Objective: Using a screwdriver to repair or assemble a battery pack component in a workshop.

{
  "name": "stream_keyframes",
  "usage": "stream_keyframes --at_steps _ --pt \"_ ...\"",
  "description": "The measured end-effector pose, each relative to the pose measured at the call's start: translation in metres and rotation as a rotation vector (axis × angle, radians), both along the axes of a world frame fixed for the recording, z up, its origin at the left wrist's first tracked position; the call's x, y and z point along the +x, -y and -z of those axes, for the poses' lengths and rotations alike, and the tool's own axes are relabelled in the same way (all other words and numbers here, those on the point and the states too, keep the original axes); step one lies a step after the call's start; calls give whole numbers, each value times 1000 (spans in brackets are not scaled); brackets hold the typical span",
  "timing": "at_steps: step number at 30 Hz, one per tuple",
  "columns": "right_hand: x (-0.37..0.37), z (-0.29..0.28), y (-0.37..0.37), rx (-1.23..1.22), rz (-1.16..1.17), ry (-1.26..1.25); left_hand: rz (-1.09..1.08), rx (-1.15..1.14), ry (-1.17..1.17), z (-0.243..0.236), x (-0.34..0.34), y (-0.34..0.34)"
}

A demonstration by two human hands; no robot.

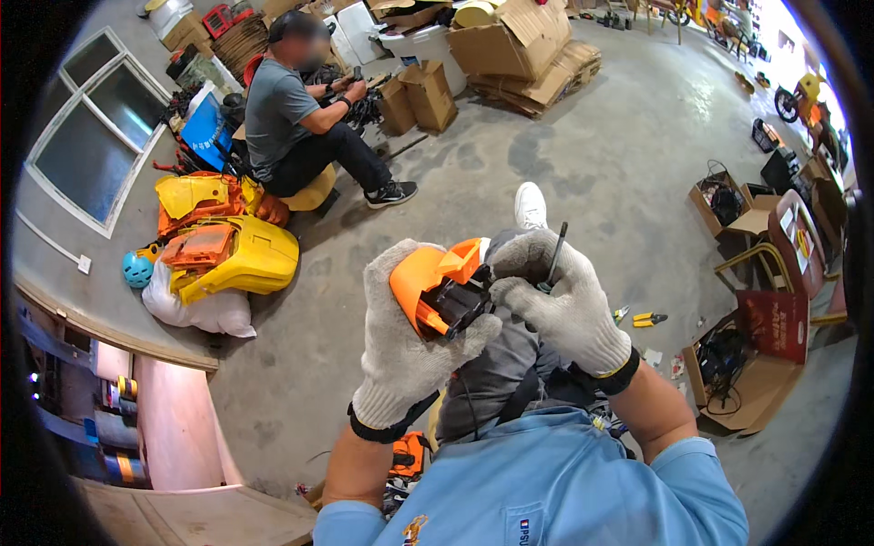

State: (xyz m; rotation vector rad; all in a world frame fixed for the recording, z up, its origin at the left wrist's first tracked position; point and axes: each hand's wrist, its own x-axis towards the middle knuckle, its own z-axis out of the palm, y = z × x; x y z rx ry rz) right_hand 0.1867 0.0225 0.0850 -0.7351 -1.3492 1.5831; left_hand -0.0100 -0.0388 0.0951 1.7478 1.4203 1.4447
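Note:
Both my hands wear pale knitted gloves and meet over my lap. My left hand (397, 341) is wrapped around an orange plastic housing (418, 280), its palm under and behind the shell. A black inner part (458, 302) sits in the housing's open side, facing my right hand. My right hand (569, 296) is closed around a thin dark screwdriver (557, 253), whose shaft sticks up between the fingers. Its thumb and fingertips are bent in by the black part's right edge. What the fingertips touch there is hidden.
Yellow-handled pliers (649, 320) lie on the floor at right, near an open box of black cables (724, 364). Yellow plastic shells (250, 259) are piled at left. A seated person (291, 114) works beyond them. Cardboard boxes (510, 50) stand at the back.

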Motion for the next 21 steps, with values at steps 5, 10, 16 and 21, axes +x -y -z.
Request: stream_keyframes --at_steps 5,10,16,21 --pt "2 0 4 84 0 67 -1 -36 61 4 0 5" --pt "1 1 6 204 40 209 -72 48 -75 12 -1 10" --pt "7 -1 5 170 -43 249 -23 107 -43 14 1 13" --pt "7 -3 8 75 -101 142 94 70 56 18 0 10"
